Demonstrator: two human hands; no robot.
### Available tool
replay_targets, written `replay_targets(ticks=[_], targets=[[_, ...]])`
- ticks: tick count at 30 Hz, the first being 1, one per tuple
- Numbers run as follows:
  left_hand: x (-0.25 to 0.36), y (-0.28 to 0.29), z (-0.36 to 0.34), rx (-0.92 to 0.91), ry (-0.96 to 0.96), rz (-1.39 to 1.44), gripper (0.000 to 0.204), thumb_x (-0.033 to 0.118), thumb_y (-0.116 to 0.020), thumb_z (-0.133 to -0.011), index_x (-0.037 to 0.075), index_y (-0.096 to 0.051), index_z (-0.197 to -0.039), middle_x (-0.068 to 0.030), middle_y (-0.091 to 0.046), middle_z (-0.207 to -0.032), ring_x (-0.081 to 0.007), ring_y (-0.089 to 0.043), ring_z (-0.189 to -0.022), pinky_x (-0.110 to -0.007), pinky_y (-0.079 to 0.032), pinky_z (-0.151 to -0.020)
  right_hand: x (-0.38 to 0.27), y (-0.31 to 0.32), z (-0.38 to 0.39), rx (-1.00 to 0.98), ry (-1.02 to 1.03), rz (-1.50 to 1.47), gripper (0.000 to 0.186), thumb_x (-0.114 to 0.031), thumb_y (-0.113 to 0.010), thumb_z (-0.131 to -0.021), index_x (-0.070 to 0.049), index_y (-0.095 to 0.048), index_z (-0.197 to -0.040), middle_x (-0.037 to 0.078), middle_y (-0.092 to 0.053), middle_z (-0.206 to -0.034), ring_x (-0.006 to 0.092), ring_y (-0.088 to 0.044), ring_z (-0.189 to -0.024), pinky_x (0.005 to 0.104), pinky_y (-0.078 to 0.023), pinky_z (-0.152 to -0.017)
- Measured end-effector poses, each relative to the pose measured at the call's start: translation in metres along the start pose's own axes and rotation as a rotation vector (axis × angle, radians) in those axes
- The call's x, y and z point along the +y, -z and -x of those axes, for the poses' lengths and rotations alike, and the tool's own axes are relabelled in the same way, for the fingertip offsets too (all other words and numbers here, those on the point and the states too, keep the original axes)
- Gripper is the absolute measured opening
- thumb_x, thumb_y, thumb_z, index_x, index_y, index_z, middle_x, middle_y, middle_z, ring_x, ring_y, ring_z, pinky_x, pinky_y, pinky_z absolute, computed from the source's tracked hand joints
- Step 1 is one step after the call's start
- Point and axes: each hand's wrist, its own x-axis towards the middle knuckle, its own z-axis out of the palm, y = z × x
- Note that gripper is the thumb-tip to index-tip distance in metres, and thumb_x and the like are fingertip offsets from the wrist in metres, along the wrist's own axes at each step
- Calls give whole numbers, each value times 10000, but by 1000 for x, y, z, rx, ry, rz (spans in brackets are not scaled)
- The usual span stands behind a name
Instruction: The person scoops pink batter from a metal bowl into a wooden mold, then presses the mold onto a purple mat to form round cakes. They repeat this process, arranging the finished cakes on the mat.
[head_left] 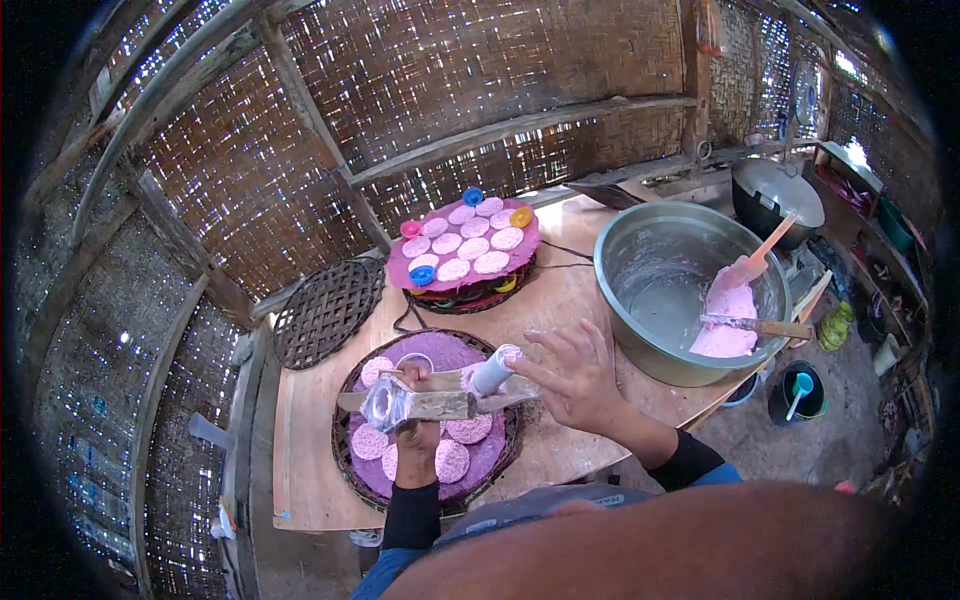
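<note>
My left hand [416, 445] grips a wooden press [440, 405], which has a hollow fitting [380, 405] wrapped in pink-smeared plastic. A white cylinder [490, 372] with pink paste on its end rests at the press's right part. My right hand [572, 385] has its fingers spread, with a fingertip at the cylinder's upper end. Beneath the press, round pink speckled pieces [452, 461] lie on a purple sheet [470, 345] in a woven tray [347, 472].
A stacked tray [445, 228] holds pink discs and small coloured cups. An open lattice tray [325, 310] lies left. A large metal basin [625, 300] with pink dough [725, 335], a spatula and knife stands right, before a lidded pot [760, 185]. A bucket [785, 410] is on the floor.
</note>
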Motion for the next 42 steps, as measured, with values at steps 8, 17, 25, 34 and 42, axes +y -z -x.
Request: replay_targets(ticks=[8,17,25,34,42], targets=[[-1,12,-3,-22,-5,21,670,397,-818,-537,143,-463,-1045,11,-421,-953,-161,-408,-960,-299,-341,-912,8,1,-10,0,-50,-117,515,-136,-553,-695,-291,-544,-1186,57,-456,-1227,248,-404,-1139,521,-212,-997],[-4,12,-5,-13,2,51,646,383,-811,-563,135,-462,-1047,11,-432,-954,-157,-410,-950,-292,-343,-896,19,-8,-10,-15,-62,-361,423,-128,-550,-735,-221,-586,-1146,71,-484,-1208,254,-422,-1120,500,-186,-1002],[-7,8,-12,23,-14,7,385,336,-703,-713,119,-467,-928,-10,-422,-919,-166,-420,-922,-317,-373,-860,15,-11,1,3,-11,24,501,-110,-552,-723,-212,-528,-1213,73,-480,-1199,257,-424,-1119,524,-206,-998],[26,21,-42,303,-145,-365,230,208,-609,-777,100,-427,-867,-52,-409,-881,-172,-416,-819,-318,-392,-761,87,67,-6,112,-206,5,368,-122,-602,-723,-73,-580,-1086,141,-575,-1024,311,-526,-995,409,-400,-872],[50,1,-88,118,-688,-1065,148,127,-531,-810,82,-393,-782,-88,-393,-856,-176,-407,-748,-328,-406,-692,208,159,92,-936,-825,818,232,-112,-546,-719,-55,-610,-935,136,-653,-816,272,-646,-730,401,-482,-587]])
